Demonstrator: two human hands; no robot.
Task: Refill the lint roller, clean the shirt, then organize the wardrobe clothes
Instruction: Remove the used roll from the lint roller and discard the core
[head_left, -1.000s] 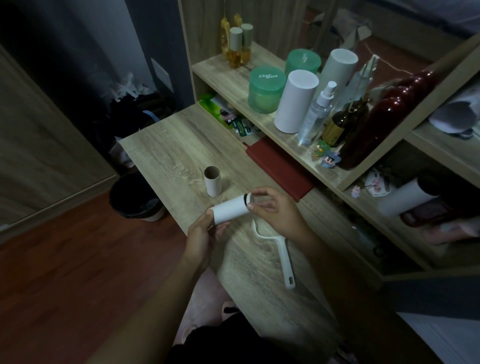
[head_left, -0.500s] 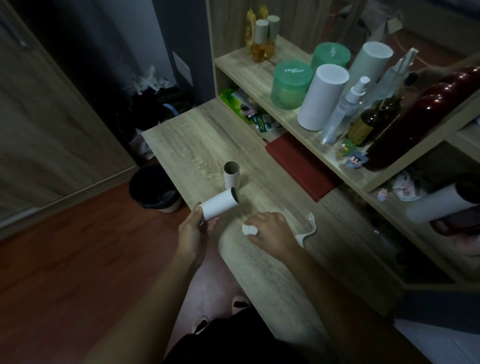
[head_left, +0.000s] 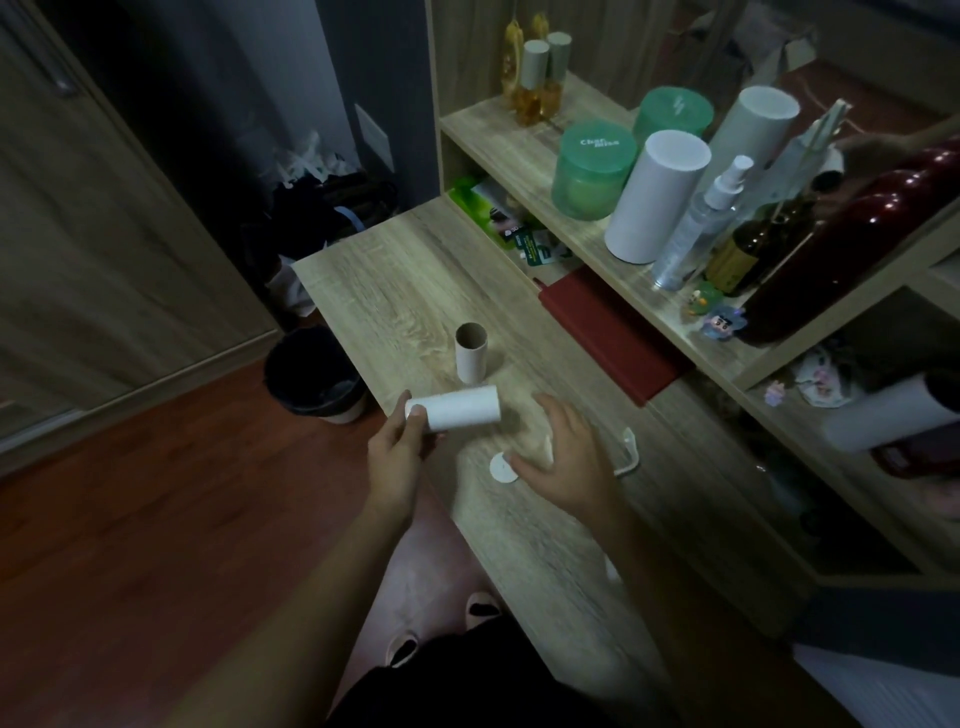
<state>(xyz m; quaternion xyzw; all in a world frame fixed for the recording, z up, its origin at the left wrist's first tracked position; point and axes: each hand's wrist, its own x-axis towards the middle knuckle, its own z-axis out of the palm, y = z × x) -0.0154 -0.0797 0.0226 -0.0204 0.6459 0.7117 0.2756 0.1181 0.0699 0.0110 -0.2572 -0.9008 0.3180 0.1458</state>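
- A black bin (head_left: 314, 376) stands on the floor, just beside the wooden surface (head_left: 405, 280).
- A red notebook (head_left: 613, 335) lies flat under the shelf (head_left: 498, 124).
- The shelf holds a green jar (head_left: 592, 169), a white cylinder (head_left: 657, 195), a spray bottle (head_left: 698, 228) and a dark red bottle (head_left: 852, 249).

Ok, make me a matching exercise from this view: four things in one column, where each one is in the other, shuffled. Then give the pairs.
Things:
1. white refill roll
2. brown cardboard core
3. round white cap
4. black waste bin

Places:
A. on the floor, beside the desk
B. standing upright on the desk
C. held in the left hand
D. lying flat on the desk, next to the right hand

Pairs: 1-C, 2-B, 3-D, 4-A
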